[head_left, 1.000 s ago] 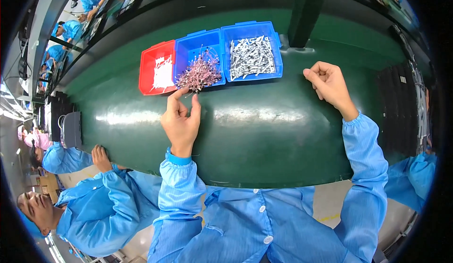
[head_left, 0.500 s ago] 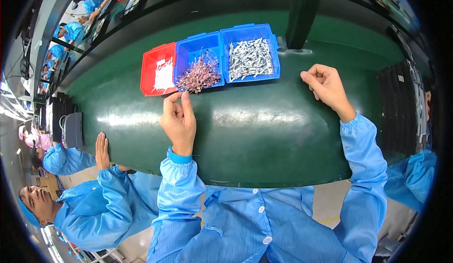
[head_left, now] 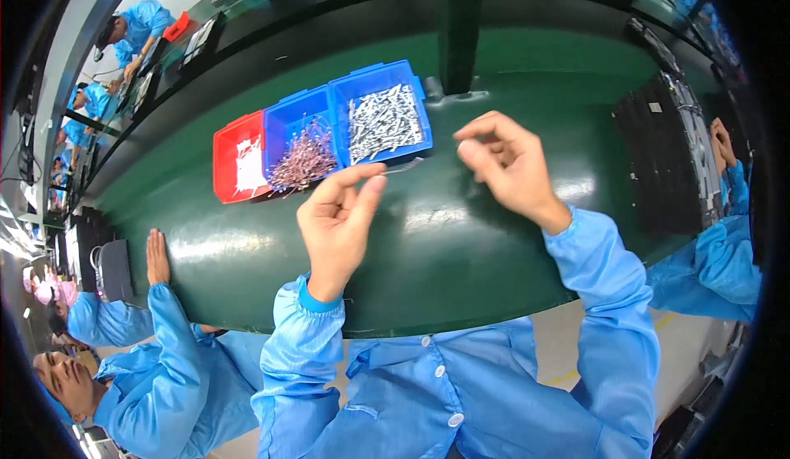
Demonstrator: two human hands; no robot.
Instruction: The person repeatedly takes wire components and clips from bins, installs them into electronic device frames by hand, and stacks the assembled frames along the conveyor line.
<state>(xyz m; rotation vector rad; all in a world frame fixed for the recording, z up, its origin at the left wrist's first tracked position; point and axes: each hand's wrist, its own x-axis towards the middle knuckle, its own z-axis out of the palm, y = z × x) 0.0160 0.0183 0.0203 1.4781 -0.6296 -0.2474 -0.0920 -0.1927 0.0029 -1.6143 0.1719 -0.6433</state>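
Observation:
My left hand (head_left: pixel 337 224) is closed in a pinch on a thin wire piece (head_left: pixel 405 167), which sticks out to the right from the fingertips. It resembles the pinkish wire pieces (head_left: pixel 306 158) heaped in the middle blue bin (head_left: pixel 290 115); its exact kind is too small to tell. To the right, my right hand (head_left: pixel 510 167) hovers above the table, thumb and forefinger slightly apart, nothing visible between them. White slender pieces (head_left: pixel 248 165) lie in the red bin (head_left: pixel 228 163). Black-and-white small strips (head_left: pixel 384 121) fill the right blue bin (head_left: pixel 374 78).
The bins stand side by side on the green table (head_left: pixel 428 282). A dark post (head_left: pixel 457 31) rises behind them. Stacked black trays (head_left: pixel 666 154) stand at the right. On the left, a co-worker's hand (head_left: pixel 157 257) rests at the table's edge.
My left hand has come away from the middle bin to the right, carrying the wire piece. My right hand has moved closer to it, its thumb and forefinger parting. The view has shifted.

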